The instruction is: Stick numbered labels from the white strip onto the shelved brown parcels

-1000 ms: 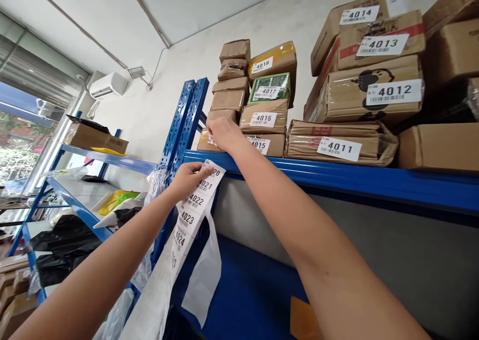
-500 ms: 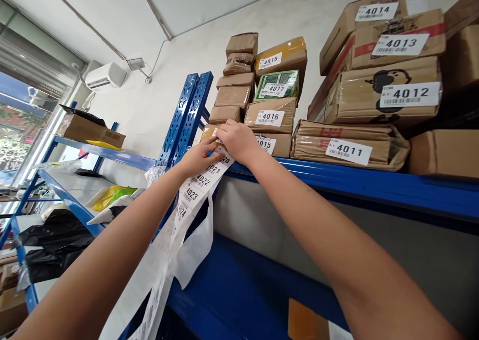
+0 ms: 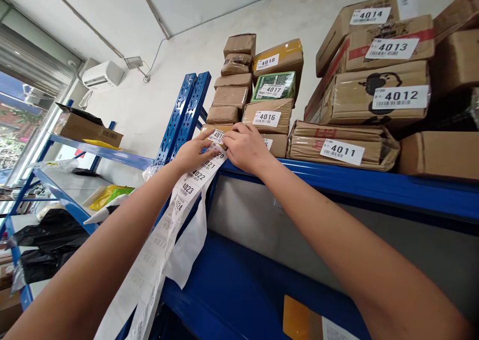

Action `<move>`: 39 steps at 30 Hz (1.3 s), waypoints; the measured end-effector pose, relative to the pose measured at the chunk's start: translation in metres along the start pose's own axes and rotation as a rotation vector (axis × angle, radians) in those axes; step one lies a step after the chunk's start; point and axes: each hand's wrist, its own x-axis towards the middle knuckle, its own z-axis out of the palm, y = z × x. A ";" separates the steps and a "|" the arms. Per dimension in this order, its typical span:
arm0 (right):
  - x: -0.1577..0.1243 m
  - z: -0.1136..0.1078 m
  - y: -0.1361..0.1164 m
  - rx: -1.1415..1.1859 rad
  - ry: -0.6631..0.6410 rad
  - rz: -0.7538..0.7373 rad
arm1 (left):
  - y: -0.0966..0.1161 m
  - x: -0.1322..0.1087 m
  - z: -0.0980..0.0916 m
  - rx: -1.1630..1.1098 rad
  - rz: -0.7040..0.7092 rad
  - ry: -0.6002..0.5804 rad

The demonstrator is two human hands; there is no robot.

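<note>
My left hand (image 3: 193, 153) grips the top of a long white strip of numbered barcode labels (image 3: 187, 190), which hangs down past the blue shelf edge (image 3: 337, 180). My right hand (image 3: 245, 148) pinches the strip's top label, fingers closed, just in front of a small brown parcel (image 3: 211, 133) bearing a fresh label. Both hands meet at the shelf's left end. Stacked parcels labelled 4015 to 4018 (image 3: 267, 118) stand right behind the hands.
Larger boxes labelled 4011 to 4014 (image 3: 344, 150) fill the shelf to the right. A blue upright post (image 3: 183, 118) stands left of the hands. Another blue rack (image 3: 75, 180) at left holds a box, black bags and yellow packets. A lower blue shelf (image 3: 239, 290) lies below.
My right hand left the small parcel and came down to the strip. My left hand raised the strip up to the shelf edge, so both hands now meet at its top label.
</note>
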 end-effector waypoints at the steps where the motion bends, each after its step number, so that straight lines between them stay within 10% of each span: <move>1: 0.001 0.001 -0.001 0.013 0.011 -0.001 | 0.001 0.001 0.000 -0.002 0.019 -0.010; 9: 0.004 0.000 -0.005 0.159 0.083 0.160 | 0.010 -0.001 0.000 -0.082 -0.014 0.012; 19: -0.031 -0.002 -0.025 1.177 0.161 0.449 | 0.036 -0.041 0.017 -0.771 -0.212 0.172; 28: -0.026 -0.012 -0.036 1.274 0.263 0.613 | 0.040 -0.043 0.031 -0.782 -0.318 0.379; 39: 0.032 -0.012 -0.027 0.792 0.370 0.520 | 0.023 -0.041 0.013 -0.868 -0.535 0.449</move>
